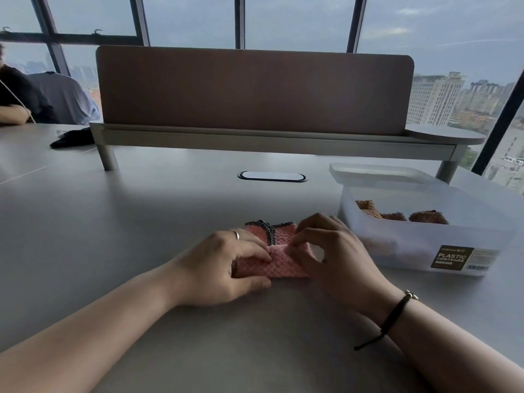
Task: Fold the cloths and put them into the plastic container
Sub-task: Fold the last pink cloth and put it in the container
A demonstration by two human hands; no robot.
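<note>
A small pink waffle-textured cloth (pixel 279 266) with a black-and-white trimmed edge lies partly folded on the grey table, in front of me. My left hand (pixel 226 268) presses and pinches its left part, thumb at the near edge. My right hand (pixel 331 251) pinches the cloth's right side between thumb and fingers. To the right stands the translucent plastic container (pixel 419 245), open, with brown cloths (pixel 402 215) inside. Its lid (pixel 377 173) lies just behind it.
A brown desk divider (pixel 255 89) on a raised shelf crosses the back of the table. An oval cable port (pixel 272 176) sits mid-table. A dark cloth-like object (pixel 73 138) lies far left, near a seated person (pixel 19 100). Windows stand behind.
</note>
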